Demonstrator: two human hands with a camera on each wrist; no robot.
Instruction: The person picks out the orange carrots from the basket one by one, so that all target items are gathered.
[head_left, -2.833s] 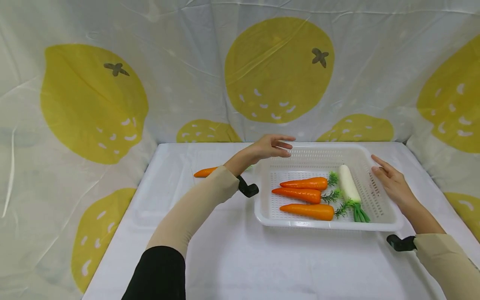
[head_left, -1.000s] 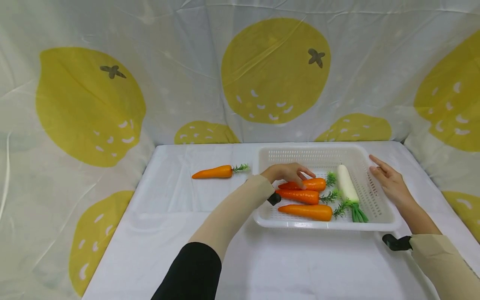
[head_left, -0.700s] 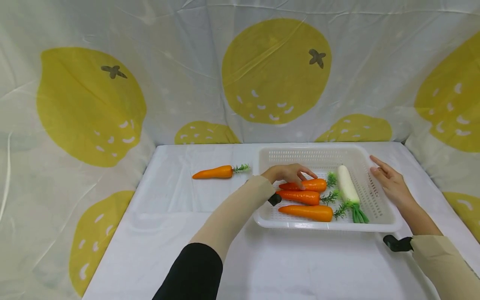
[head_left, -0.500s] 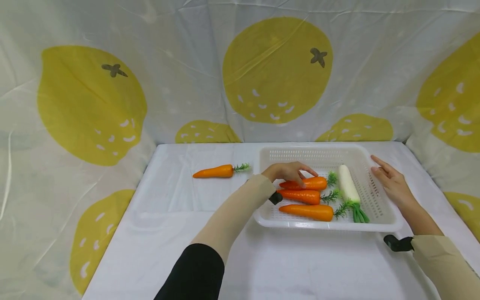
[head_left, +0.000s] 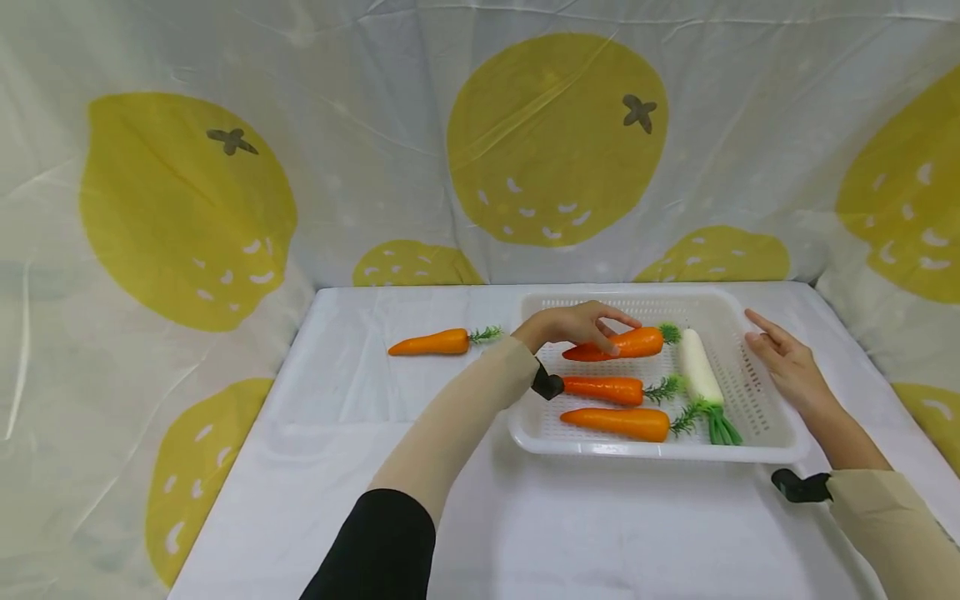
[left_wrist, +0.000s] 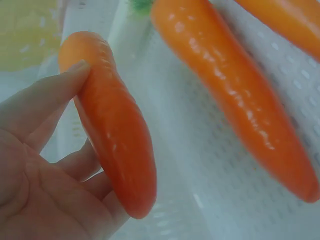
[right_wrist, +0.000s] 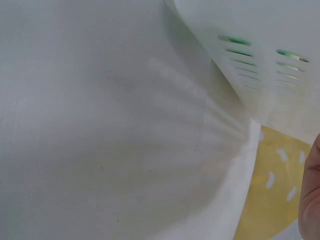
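My left hand (head_left: 576,326) pinches an orange carrot (head_left: 639,342) between thumb and fingers, over the back part of a white perforated basket (head_left: 660,451). In the left wrist view the held carrot (left_wrist: 117,130) looks lifted, its tip pointing down past the palm. Two more carrots lie in the basket: a middle one (head_left: 611,389) and a front one (head_left: 618,423). To their right rests a white radish (head_left: 699,367) with green leaves. My right hand (head_left: 787,364) is at the basket's right rim, fingers extended; only its edge (right_wrist: 311,195) shows in the right wrist view.
Another carrot (head_left: 431,342) lies on the white-covered table (head_left: 465,517), left of the basket. A lemon-print curtain (head_left: 375,150) closes off the back and both sides.
My left hand came from above the basket's left rim to the rearmost carrot, took hold of it and raised it away from the middle one. The right hand stays at the rim.
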